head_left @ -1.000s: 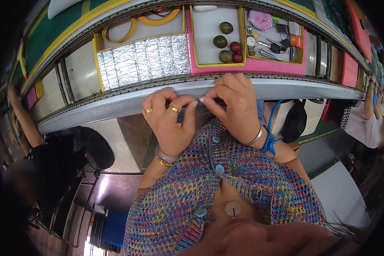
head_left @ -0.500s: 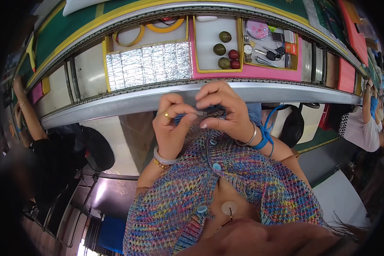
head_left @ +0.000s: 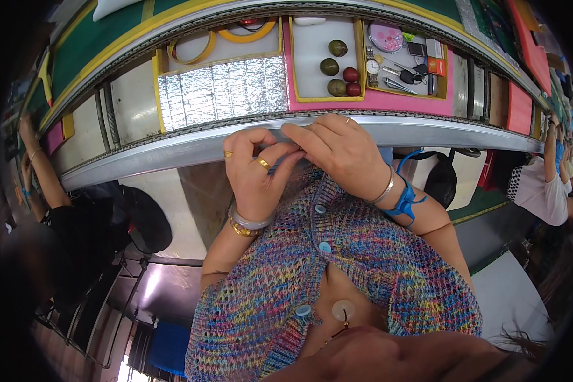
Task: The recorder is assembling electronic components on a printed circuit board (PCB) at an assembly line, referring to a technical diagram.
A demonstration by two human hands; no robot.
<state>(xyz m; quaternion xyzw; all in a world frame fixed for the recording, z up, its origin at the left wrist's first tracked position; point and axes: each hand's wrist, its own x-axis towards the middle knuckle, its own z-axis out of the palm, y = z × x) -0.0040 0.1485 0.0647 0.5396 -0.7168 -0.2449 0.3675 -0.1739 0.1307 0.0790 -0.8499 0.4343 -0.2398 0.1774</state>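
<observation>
Fingertips [head_left: 291, 148] bunch together right here by the silvery rail [head_left: 420, 132]! The left hand [head_left: 256, 175] pinches a small dark piece [head_left: 300, 150] between thumb and forefinger, mostly hidden where the hands meet. The right hand [head_left: 347, 159] curls in close, and I can't tell whether it grips too. Beyond the rail, olive-green balls [head_left: 329, 67] and red balls [head_left: 351, 74] sit beside a watch [head_left: 372, 67] and dark keys [head_left: 408, 77].
</observation>
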